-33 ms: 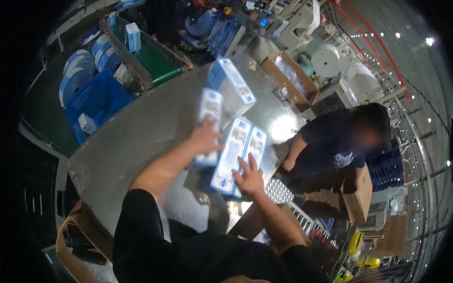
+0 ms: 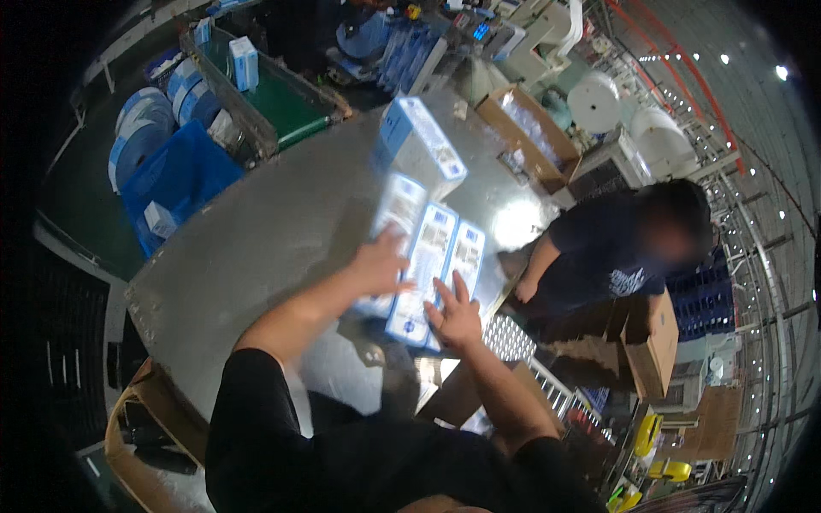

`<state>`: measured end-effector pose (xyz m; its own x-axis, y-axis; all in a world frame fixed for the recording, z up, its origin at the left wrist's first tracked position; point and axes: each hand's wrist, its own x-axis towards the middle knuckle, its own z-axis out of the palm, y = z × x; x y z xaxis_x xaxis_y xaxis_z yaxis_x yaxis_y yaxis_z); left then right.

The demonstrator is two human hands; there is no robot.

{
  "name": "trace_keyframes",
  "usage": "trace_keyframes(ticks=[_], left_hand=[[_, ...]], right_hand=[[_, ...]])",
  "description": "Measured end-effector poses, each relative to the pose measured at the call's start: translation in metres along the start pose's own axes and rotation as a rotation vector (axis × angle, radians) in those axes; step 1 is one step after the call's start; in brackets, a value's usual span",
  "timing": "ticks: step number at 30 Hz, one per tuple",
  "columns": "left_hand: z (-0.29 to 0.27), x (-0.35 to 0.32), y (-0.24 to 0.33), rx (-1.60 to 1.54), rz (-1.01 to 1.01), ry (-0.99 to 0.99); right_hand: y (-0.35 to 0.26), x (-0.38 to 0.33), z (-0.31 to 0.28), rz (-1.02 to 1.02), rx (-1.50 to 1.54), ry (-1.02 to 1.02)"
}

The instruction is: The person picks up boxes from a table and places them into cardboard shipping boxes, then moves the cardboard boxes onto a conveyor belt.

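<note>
Two tall blue-and-white cartons, a middle carton (image 2: 430, 265) and a right carton (image 2: 466, 248), stand side by side on the metal table (image 2: 248, 248). A third, left carton (image 2: 398, 201) is pressed close along their left side. My left hand (image 2: 378, 265), slightly blurred, has its fingers over this left carton's top and its thumb near the middle one. With fingers spread, my right hand (image 2: 457, 316) rests on the near part of the right pair. Another blue-and-white carton (image 2: 434, 137) stands just beyond them. The cartons' undersides are hidden.
A green conveyor belt (image 2: 291, 111) bearing a small carton (image 2: 244, 64) runs at the far left, beside a blue bin (image 2: 184, 184). An open cardboard box (image 2: 560, 179) sits at the table's far right. At right stands another person (image 2: 611, 248) near a brown carton (image 2: 658, 342).
My left hand and the left carton have shifted right, closing the gap to the middle carton. My right hand still lies on the pair, with little movement.
</note>
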<state>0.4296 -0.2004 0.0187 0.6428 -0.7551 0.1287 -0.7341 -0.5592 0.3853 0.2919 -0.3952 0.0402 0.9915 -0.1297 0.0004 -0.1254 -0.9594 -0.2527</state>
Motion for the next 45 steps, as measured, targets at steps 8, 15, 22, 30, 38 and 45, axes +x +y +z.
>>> trace_keyframes(ticks=[8, 15, 22, 30, 38, 45], left_hand=[[-0.010, -0.206, 0.071, -0.351, -0.601, 0.225], [0.033, -0.240, 0.042, -1.473, -1.044, -0.228], [0.006, -0.173, 0.147, -1.275, -0.174, 0.248], [0.053, -0.152, 0.347, -1.482, -0.032, -0.114], [0.105, -0.257, 0.326, -1.147, -0.854, 0.177], [0.082, -0.392, 0.236, -0.586, -0.805, 0.775]], right_hand=[[0.050, -0.153, 0.043, 0.149, 1.022, -0.125], [0.042, -0.119, 0.030, 0.370, 1.621, -1.098], [0.104, -0.142, -0.114, 0.016, 1.303, -0.436], [0.230, -0.280, -0.290, -0.036, 0.979, -0.304], [0.301, -0.332, -0.106, 0.246, 0.274, -0.450], [0.257, -0.352, -0.005, 0.095, -0.257, -0.742]])
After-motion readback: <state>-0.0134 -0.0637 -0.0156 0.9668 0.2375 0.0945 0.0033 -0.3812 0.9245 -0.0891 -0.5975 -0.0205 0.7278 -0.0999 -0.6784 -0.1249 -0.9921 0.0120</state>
